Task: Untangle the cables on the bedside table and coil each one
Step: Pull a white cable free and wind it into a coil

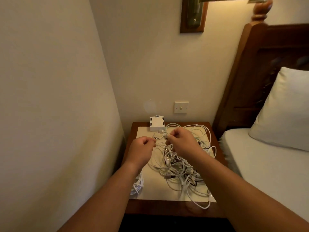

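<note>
the cables [180,166] lie as one loose heap, mostly white w/ a few dark strands, over the middle & right of the cream mat [153,190] on the bedside table [167,209]; a couple of loops spill past the mat's front right corner. both hands work at the far end of the heap, prob. because a free end is easiest to find there. the right hand [182,141] has thumb & fingers curled in a pinch on a thin white strand just above the pile. the left hand [142,148] is closed into a loose fist beside it and seems to pinch the same strand, though its fingertips are too small to be sure. the hands sit close together but apart, w/ a short run of cable between them. that looks like feeding one lead out of the knot bit by bit, not yanking it. a white charger block [156,125] stands at the back edge against the wall, w/ a white plug [160,131] just in front of it, so one lead likely runs from there. at the table's left edge, partly hidden under the left forearm, sits a white bundle [138,185] set apart from the mess, prob. a lead already coiled. most of the job looks undone. outward: a wall switch [181,107] above the table, the bed [260,164] w/ pillow [284,106] and wooden headboard [267,52] to the right.
</note>
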